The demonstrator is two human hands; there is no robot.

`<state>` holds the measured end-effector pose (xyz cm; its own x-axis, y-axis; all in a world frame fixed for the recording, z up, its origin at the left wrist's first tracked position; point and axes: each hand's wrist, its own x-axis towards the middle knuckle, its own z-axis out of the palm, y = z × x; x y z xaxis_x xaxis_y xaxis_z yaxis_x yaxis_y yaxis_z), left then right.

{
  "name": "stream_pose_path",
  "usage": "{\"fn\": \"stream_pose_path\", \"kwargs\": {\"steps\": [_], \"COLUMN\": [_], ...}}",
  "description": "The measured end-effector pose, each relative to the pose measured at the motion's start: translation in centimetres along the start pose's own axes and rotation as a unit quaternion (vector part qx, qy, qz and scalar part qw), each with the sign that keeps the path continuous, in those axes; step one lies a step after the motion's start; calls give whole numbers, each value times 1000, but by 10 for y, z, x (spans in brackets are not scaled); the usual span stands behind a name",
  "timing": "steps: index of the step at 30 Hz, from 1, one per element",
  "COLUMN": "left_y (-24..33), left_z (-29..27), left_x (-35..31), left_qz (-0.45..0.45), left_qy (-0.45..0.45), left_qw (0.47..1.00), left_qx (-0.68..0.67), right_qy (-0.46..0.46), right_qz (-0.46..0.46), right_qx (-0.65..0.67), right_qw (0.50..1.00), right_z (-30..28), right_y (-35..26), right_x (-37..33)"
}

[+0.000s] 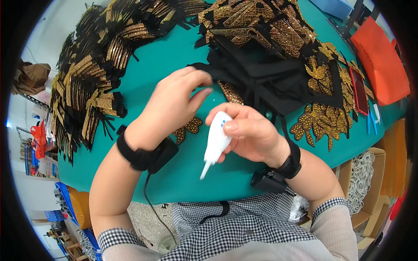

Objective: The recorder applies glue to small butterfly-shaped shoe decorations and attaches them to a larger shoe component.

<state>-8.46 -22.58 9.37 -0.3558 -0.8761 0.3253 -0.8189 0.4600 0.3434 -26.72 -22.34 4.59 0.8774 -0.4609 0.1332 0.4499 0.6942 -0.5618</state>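
My right hand (254,132) is closed around a small white squeeze bottle (217,137). Its thin nozzle points down and slightly left over the green table. My left hand (178,93) hovers at the near edge of the black fabric pieces (265,80), its fingers curled and the thumb a little apart from them. I see nothing between those fingertips. Below the left hand, a gold beaded appliqué (190,126) lies partly hidden behind my wrist. Another patterned gold piece (230,92) pokes out from under the black fabric between my hands.
Layered black-and-gold trims (78,95) heap along the left of the green table (152,78); more gold-patterned pieces (257,21) lie at the back. Gold beaded appliqués (324,124) spread at right, beside a red phone (359,90), pens (372,122) and an orange bag (379,61).
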Motion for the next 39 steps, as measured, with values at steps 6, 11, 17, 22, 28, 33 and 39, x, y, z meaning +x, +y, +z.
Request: {"fn": "stream_pose_path", "kwargs": {"steps": [6, 11, 17, 22, 28, 33, 39], "left_y": [9, 9, 12, 15, -2, 12, 4], "left_z": [39, 38, 20, -26, -80, -31, 0], "left_x": [59, 79, 78, 45, -77, -135, -137], "left_qz": [147, 153, 232, 105, -279, -400, -241], "left_qy": [64, -39, 188, 370, 122, -77, -38], "left_qw": [984, 978, 952, 904, 899, 804, 969], "left_qx": [77, 138, 64, -185, -313, -433, -37], "right_qy": [-51, -41, -38, -61, -67, 38, 58], "right_qz": [14, 13, 5, -31, -95, -73, -44], "right_qx": [3, -26, -63, -57, 9, -70, -123], "right_qw": [999, 999, 997, 996, 993, 994, 990], "right_z": [-2, -4, -7, -18, -26, -20, -23], "right_y": [0, -4, -7, -7, -12, -3, 3], "right_x": [-3, -2, 1, 0, 3, 11, 11]}}
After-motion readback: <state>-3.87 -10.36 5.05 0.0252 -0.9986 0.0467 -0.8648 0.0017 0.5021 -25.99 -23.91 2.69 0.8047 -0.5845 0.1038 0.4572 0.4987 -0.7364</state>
